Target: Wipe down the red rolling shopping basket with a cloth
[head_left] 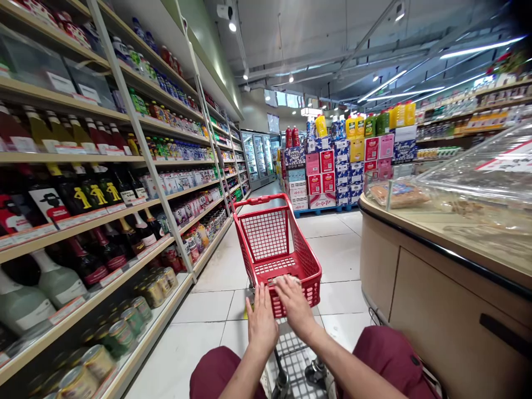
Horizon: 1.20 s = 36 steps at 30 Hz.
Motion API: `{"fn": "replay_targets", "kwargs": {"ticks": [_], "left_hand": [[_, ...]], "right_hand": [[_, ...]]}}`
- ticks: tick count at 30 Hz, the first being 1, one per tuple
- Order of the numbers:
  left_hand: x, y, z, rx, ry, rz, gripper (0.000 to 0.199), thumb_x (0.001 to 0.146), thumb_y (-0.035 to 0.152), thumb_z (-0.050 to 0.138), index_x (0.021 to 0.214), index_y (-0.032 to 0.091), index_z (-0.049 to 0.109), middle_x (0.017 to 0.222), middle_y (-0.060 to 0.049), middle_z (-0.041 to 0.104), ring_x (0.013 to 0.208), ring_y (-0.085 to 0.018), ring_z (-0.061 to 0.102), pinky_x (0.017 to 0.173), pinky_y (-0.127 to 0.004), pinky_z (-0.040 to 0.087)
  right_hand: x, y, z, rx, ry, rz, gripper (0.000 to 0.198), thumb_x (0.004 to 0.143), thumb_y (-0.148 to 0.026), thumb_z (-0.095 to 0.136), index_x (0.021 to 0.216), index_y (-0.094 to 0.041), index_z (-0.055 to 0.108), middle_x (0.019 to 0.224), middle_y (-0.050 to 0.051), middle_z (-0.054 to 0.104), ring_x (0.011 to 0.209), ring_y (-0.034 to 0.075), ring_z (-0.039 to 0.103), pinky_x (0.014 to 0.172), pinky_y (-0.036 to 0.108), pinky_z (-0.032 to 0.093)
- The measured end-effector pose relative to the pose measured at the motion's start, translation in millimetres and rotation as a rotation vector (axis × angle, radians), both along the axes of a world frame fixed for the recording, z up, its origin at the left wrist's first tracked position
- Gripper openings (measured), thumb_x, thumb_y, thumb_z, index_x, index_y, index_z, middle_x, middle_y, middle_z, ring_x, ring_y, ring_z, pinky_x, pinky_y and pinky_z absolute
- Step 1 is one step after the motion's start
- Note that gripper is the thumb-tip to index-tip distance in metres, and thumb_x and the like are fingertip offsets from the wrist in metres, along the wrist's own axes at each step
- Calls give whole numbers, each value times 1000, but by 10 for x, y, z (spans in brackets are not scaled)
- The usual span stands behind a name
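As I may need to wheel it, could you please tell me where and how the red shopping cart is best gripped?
Probably by its handle, from the far side, one hand near each end: it is a slim bar raised above the basket, with open space beneath. The left hand and right hand are at the near end.

The red basket [306, 259] is hard plastic, smooth and a bit shiny. The floor tiles [191, 338] are smooth too, with a soft shine. The trousers [386, 354] are matt cloth. The shelf posts [121, 83] look like painted metal. The cans [97, 360] are shiny metal, and the big pale bottle [58, 277] looks like cloudy glass. The stacked boxes [327, 160] look like printed card. The brown surface [382, 277] has smooth, wood-like sides, and the clear cover [477, 160] looks like glossy plastic.
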<state>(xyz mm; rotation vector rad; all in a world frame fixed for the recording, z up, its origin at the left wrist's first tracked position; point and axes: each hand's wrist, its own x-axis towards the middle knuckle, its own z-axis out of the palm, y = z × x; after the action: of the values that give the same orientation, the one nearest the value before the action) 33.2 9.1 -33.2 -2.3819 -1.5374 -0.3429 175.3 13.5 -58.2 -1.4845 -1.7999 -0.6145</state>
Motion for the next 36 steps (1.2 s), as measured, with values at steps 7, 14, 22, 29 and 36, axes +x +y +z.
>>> {"fn": "replay_targets", "kwargs": {"ticks": [7,14,22,29,36], "left_hand": [[-18,12,-12,-11,-2,-17,79,59,5,36,135,10,16,143,-7,13,132,-20,7,105,-50,10],[-24,1,16,-7,21,-12,78,60,5,36,135,11,18,143,-7,15,132,-21,6,105,-50,10],[45,3,-13,-28,-34,26,78,60,6,37,135,6,16,143,-9,11,132,-21,5,106,-47,10],[-53,30,-5,-36,14,-10,78,60,5,34,136,13,16,143,-4,14,131,-19,6,106,-48,10],[-43,31,-28,-4,-46,-15,75,62,7,36,135,10,18,143,-6,14,131,-19,8,107,-43,15]], "right_hand": [[340,-25,50,15,82,-203,42,80,-5,34,115,-16,53,125,8,49,124,25,31,97,46,30],[108,-51,-49,44,-32,39,48,80,-4,31,121,-21,47,128,4,46,125,19,29,99,42,30],[285,-53,-3,61,89,-153,42,81,-6,31,116,-16,52,124,10,50,123,23,32,96,45,32],[277,-15,-9,54,6,-36,44,82,-6,33,121,-21,48,126,4,49,124,21,32,96,43,33],[159,-28,-59,84,2,8,46,81,-6,33,122,-21,47,126,5,48,124,20,32,98,42,32]]}}
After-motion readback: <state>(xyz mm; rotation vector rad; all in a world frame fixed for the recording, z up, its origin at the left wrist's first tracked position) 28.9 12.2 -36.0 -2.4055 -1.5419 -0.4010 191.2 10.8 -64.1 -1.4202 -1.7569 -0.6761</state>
